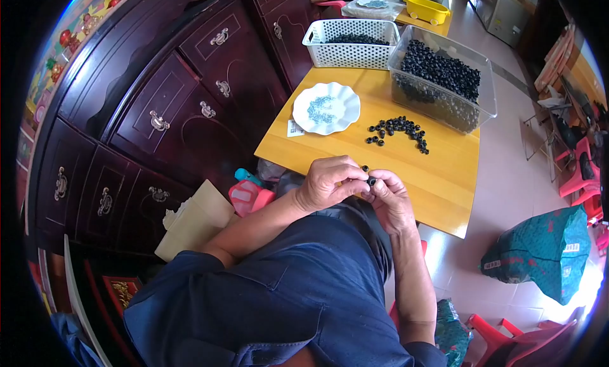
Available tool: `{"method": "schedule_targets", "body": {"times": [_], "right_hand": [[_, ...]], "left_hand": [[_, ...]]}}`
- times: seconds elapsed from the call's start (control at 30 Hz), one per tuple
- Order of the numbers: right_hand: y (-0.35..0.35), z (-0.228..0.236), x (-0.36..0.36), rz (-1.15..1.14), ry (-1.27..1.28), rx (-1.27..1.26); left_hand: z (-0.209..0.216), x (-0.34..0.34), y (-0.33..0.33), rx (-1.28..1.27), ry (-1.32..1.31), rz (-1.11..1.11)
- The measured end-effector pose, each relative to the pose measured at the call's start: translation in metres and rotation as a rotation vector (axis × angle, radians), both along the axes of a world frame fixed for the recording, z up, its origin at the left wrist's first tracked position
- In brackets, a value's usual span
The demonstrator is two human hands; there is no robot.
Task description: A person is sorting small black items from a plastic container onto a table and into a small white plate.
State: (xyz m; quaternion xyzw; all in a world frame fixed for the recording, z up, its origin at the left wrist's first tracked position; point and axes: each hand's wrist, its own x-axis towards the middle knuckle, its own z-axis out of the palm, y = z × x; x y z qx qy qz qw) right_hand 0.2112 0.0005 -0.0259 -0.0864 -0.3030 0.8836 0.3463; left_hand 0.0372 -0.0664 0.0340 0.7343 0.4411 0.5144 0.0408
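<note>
My left hand (330,184) and my right hand (394,201) meet just over the near edge of the yellow table, fingertips pinched together. Between them is a small round black part (372,181) with a hole in it. A second small black piece (365,168) shows beside my left fingertips; whether it is held or lies on the table I cannot tell. Beyond my hands, a loose heap of similar black parts (401,124) is spread on the wood. To its left, a white scalloped plate (347,100) carries many tiny clear-bluish pieces.
A clear plastic bin (490,99) full of black parts stands at the table's (438,189) far right. Beside it is a white perforated basket (352,56) with more. Dark wooden cabinets (165,100) line the left; a green bag (539,253) sits on the floor at right.
</note>
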Motion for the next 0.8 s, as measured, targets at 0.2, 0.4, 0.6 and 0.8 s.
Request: {"method": "schedule_targets", "body": {"times": [0.2,0.4,0.6,0.8], "right_hand": [[0.0004,0.0039,-0.0011,0.007,0.004,0.024],[0.0007,0.0024,-0.0014,0.009,-0.005,0.018],[0.0018,0.0054,-0.0016,-0.005,-0.018,0.003],[0.0029,0.0032,-0.0008,-0.015,-0.043,0.001]], "left_hand": [[0.0018,0.0002,-0.0026,-0.009,0.004,0.021],[-0.0002,-0.0003,-0.0008,0.116,0.128,0.058],[-0.0041,-0.001,0.0006,0.143,0.182,0.08],[-0.0052,0.0008,-0.0003,0.095,0.132,0.089]]}}
